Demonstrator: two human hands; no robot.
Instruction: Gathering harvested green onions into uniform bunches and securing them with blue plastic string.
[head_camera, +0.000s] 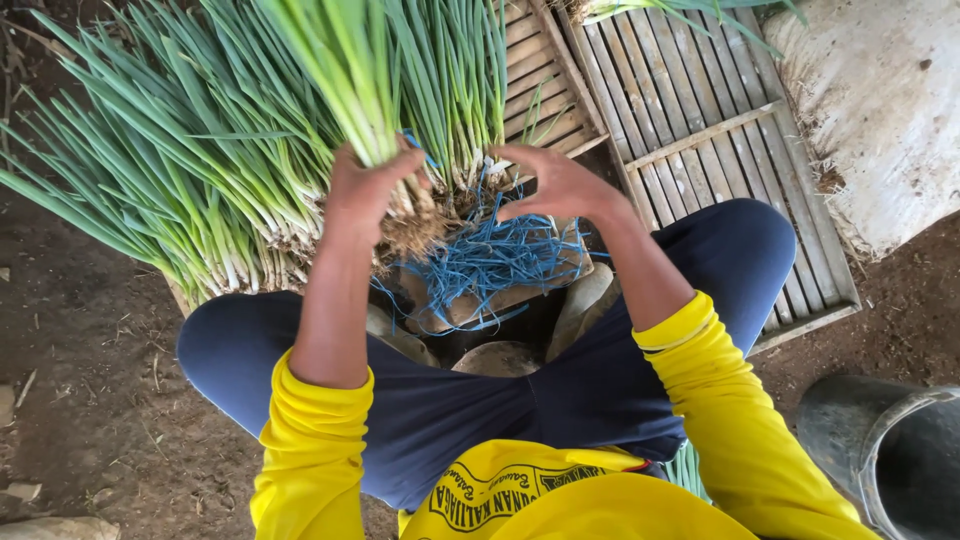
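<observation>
Green onion stalks fill your left hand (362, 195), which is wrapped around a bunch (345, 70) just above its roots, at centre frame. Your right hand (560, 185) hovers beside it with fingers curled and spread, holding nothing, just above a tangle of blue ties (495, 262) lying at centre. More onions (170, 170) are heaped at upper left. A slatted bamboo rack (700, 120) sits at upper right, a white sack (880, 110) at far right, a dark bucket (890, 450) at lower right.

Bright soft daylight, sharp, slight wide-angle distortion.
</observation>
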